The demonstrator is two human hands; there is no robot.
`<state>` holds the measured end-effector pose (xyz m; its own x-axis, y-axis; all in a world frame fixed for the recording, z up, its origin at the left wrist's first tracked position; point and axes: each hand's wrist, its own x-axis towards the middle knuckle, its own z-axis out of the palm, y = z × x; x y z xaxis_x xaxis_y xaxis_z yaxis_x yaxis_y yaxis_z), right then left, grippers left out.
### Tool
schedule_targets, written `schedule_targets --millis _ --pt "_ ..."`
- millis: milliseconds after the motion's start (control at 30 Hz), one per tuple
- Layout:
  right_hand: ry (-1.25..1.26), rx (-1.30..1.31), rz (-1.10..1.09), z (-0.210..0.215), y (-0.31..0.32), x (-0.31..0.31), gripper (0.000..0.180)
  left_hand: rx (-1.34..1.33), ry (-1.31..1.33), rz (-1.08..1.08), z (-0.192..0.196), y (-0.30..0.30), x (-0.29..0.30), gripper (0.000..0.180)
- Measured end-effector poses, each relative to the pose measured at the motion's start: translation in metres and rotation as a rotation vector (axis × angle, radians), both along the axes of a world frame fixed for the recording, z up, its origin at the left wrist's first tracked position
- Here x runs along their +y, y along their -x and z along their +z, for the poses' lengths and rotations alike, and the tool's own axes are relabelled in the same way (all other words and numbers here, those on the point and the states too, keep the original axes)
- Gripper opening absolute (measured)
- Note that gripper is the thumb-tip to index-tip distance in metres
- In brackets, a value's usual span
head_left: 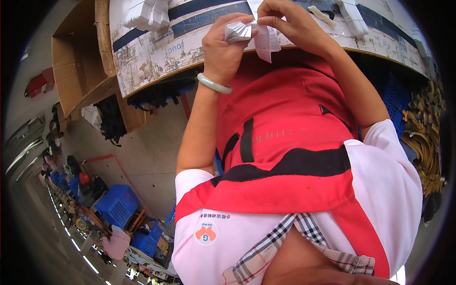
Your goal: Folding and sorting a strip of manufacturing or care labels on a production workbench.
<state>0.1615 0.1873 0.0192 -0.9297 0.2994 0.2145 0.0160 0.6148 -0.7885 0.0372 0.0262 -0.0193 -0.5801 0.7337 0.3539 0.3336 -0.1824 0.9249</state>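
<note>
A small stack of silvery folded pieces (238, 31) was held in the left hand (223, 50), the fingers curled shut around it just above the edge of the worktop (142, 52). A pale green bangle (213, 84) was worn on that wrist. The right hand (289, 21) was pinched closed, thumb against fingertips, on the upper end of a white paper slip (265, 43), which hung down touching the stack. Both things were held close before a red apron (285, 133).

The slip was judged to be very light, thin and limp, easily creased or torn, so it would best be taken by an edge or corner with a light pinch. The stack was judged light but springy, its sheets likely to slide or fan apart; a hold across the flat faces near the middle would keep them together.

On the worktop, white folded pieces (147, 14) lay to the left and further white pieces (354, 16) to the right. A cardboard box (78, 71) stood beside the worktop, and blue crates (118, 204) stood well apart on the floor.
</note>
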Motion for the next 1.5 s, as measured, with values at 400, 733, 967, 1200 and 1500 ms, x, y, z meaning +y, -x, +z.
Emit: schedule_targets --millis 400,733,967,1200,1500 --pt "0.138 -0.005 -0.017 -0.012 -0.017 -0.014 0.019 -0.373 0.081 -0.068 0.001 -0.008 -0.012 0.019" --pt "0.270 0.003 -0.019 -0.010 -0.019 -0.018 0.020 -0.267 0.037 -0.034 -0.005 -0.009 -0.013 0.018" --pt "0.431 -0.041 -0.050 -0.020 -0.023 -0.017 0.022 -0.329 0.026 -0.050 -0.004 -0.013 -0.014 0.019" --pt "0.119 0.033 0.015 -0.011 -0.017 -0.021 0.019 -0.244 0.011 -0.028 -0.006 -0.013 -0.016 0.017" --pt "0.782 -0.129 0.072 0.007 -0.019 -0.039 0.014 -0.893 0.241 -0.322 0.003 -0.022 -0.026 0.051"
